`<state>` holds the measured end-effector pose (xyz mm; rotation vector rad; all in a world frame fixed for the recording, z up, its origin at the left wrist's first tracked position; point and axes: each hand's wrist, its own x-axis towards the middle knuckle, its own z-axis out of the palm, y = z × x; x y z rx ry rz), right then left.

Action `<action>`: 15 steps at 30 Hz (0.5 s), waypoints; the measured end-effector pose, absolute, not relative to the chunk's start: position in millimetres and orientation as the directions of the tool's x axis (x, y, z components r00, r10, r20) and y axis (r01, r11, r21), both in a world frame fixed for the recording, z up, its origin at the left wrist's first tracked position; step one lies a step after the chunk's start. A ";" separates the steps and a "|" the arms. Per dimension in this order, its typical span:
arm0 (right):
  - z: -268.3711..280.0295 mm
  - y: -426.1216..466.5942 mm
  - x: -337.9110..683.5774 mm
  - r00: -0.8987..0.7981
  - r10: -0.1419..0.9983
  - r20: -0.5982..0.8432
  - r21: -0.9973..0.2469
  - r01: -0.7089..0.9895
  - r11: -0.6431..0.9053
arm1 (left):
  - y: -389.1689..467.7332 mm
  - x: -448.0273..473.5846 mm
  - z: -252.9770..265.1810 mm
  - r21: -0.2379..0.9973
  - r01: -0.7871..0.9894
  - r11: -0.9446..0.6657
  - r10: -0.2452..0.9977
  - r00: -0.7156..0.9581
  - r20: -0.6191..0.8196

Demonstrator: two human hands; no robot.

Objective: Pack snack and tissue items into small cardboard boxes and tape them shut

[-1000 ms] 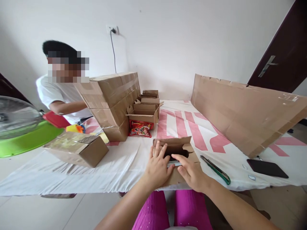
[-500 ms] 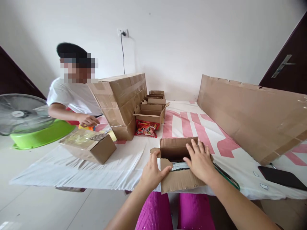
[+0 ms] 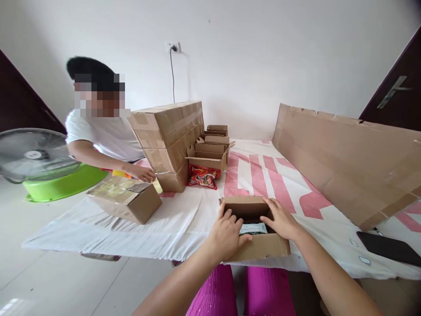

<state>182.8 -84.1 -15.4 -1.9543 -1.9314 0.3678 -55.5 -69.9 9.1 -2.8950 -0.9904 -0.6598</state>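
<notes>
Right in front of me, at the table's near edge, an open cardboard box [image 3: 268, 248] faces upward. Inside it lies a dark packet with a pale label [image 3: 253, 228], partly covered by shadow and the box walls. My left hand [image 3: 226, 232] grips the box's left side, fingers curled over the edge and thumb pointing inward. At the opposite side my right hand [image 3: 281, 219] holds the right wall, its fingers at the back corner and its thumb inside. Beyond the box, a red noodle packet [image 3: 204, 177] leans against a small open box [image 3: 206, 163].
Stacked taped cartons [image 3: 173, 131] stand left of centre, and a closed carton [image 3: 128, 202] sits nearer. A co-worker's hand [image 3: 143, 172] reaches behind it. A big cardboard panel [image 3: 338, 158] stands at right, near a black phone-like slab [image 3: 390, 246]. A fan [image 3: 36, 154] is far left.
The box's side flaps have been folded in, and both hands have closed around its sides. The co-worker's hand has moved right, toward the stacked cartons.
</notes>
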 end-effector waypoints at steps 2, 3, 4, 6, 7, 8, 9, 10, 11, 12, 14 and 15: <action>-14.6 -87.8 181.9 0.041 0.997 0.072 -0.423 0.906 -0.007 | -70.3 -57.1 11.2 0.106 0.640 -0.761 0.625 0.681 0.380; -14.6 -89.5 181.6 0.048 0.995 0.087 -0.409 0.912 -0.008 | -70.8 -60.2 12.9 0.108 0.656 -0.747 0.639 0.662 0.393; -15.0 -90.9 181.4 0.050 0.992 0.111 -0.392 0.920 -0.003 | -71.3 -64.6 14.6 0.121 0.671 -0.732 0.652 0.636 0.414; -17.2 -92.1 181.7 0.033 0.985 0.171 -0.372 0.928 0.034 | -71.1 -76.2 16.3 0.197 0.692 -0.694 0.689 0.559 0.461; -18.8 -92.0 182.2 0.017 0.981 0.194 -0.378 0.924 0.059 | -70.1 -82.8 15.4 0.262 0.696 -0.669 0.717 0.511 0.475; -20.5 -91.5 182.8 0.004 0.978 0.207 -0.395 0.915 0.080 | -68.5 -89.4 13.0 0.336 0.689 -0.642 0.748 0.464 0.475; -22.0 -91.0 183.4 -0.007 0.977 0.212 -0.416 0.904 0.097 | -66.8 -95.6 9.1 0.412 0.673 -0.614 0.777 0.425 0.464; -23.2 -90.6 183.8 -0.014 0.977 0.213 -0.432 0.896 0.107 | -65.2 -101.2 3.7 0.481 0.650 -0.589 0.803 0.398 0.444; -23.8 -90.6 183.7 -0.017 0.977 0.214 -0.434 0.894 0.111 | -64.1 -105.9 -2.8 0.539 0.622 -0.568 0.821 0.380 0.426; -23.6 -91.1 183.1 -0.013 0.975 0.222 -0.419 0.902 0.107 | -63.8 -109.4 -10.0 0.583 0.592 -0.557 0.830 0.371 0.416; -20.6 -94.4 179.7 -0.011 0.961 0.277 -0.347 0.931 0.111 | -66.6 -112.5 -25.2 0.636 0.524 -0.566 0.824 0.374 0.426; -17.8 -97.1 177.0 -0.039 0.949 0.313 -0.308 0.941 0.140 | -69.8 -112.2 -32.3 0.645 0.495 -0.582 0.812 0.387 0.436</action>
